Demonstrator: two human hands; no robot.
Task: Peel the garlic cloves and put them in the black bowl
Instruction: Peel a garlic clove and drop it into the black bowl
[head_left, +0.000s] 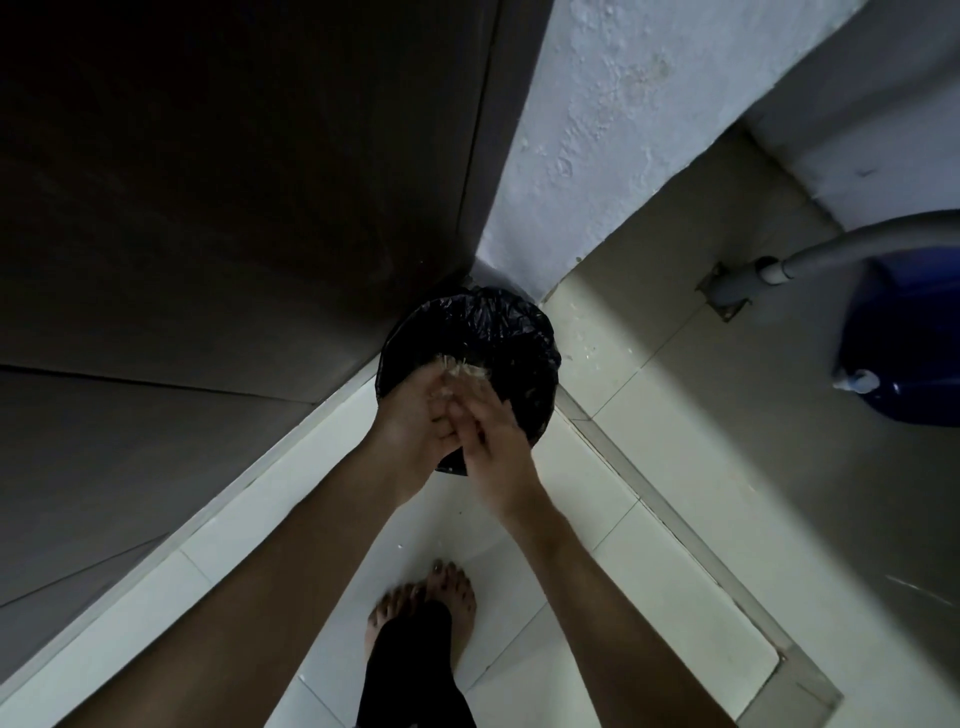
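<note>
Garlic peel (461, 371), one small clump of pale papery scraps too blurred to be counted, is held at the far fingertips of two hands, directly above one bin (498, 332) lined with a black bag. The left hand (413, 413) and right hand (496, 447) are pressed together; whether either grip is curled round the scraps cannot be told. Two bare feet (457, 597) are seen on the tiled floor (649, 467) nearer. One blue container (904, 338) and one grey hose (857, 244) are seen far right.
</note>
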